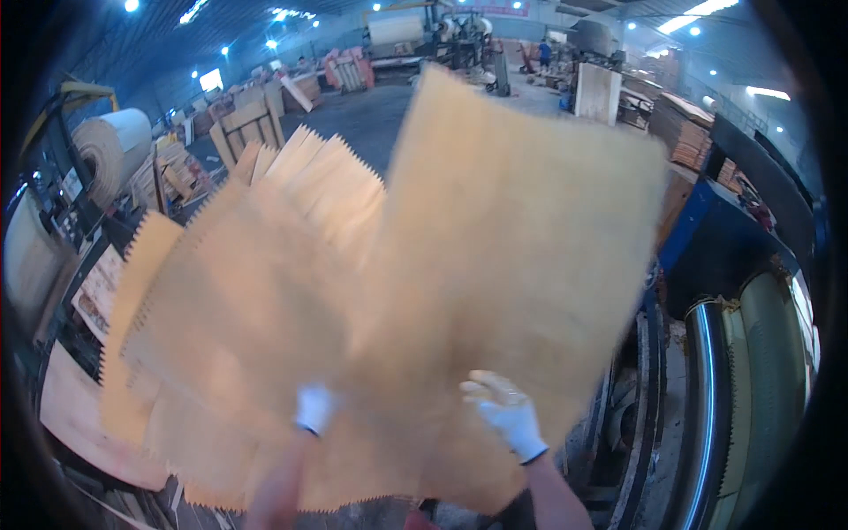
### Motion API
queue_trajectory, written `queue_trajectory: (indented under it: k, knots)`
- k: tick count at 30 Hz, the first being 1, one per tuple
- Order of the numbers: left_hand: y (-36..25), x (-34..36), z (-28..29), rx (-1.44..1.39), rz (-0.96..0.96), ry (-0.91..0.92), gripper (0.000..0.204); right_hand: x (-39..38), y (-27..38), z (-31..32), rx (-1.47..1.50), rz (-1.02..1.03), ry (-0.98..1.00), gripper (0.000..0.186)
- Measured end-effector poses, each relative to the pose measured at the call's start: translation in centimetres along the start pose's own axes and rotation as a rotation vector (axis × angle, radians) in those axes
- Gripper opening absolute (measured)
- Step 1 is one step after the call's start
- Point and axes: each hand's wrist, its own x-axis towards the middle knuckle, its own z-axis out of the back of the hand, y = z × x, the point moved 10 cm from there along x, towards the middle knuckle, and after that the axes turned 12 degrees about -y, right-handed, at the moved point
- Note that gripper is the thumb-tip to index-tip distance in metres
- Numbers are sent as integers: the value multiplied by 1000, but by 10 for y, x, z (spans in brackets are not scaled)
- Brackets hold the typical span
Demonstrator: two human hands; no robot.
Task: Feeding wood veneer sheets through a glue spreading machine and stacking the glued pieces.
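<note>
A thin, tan sheet of wood veneer [530, 203] stands raised and tilted in front of me, its edges smeared by motion. Beneath it and to its left lies a fanned pile of similar veneer sheets [238, 283] with saw-toothed edges. My right hand [511, 415], in a white glove with yellowish fingers, is over the lower part of the raised sheet. Its fingers reach leftward, partly bent and slightly apart, with no edge visibly pinched. Low over the pile is my left hand [314, 408], also white-gloved; blur hides its fingers and whether it holds anything.
Close on the right is a machine with long shiny rollers [707, 415] and a blue housing [724, 238]. A large pale roll [115, 150] is at the left. Wood stacks [680, 128] and a leaning pallet [247, 128] stand farther back. A distant person [544, 53] is visible.
</note>
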Motion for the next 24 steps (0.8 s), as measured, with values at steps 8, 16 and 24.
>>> queue_trajectory:
  k: [8, 16, 24]
  knots:
    - [72, 126, 231, 326, 132, -439, 64, -126, -100, 238, -2, -428, -541, 36]
    - [106, 66, 55, 296, 313, 187, 81, -285, -36, 438, -301, -241, -1093, 26]
    - [-190, -36, -58, -64, -34, 694, 85, -477, -127, 634, 170, -594, -1719, 71]
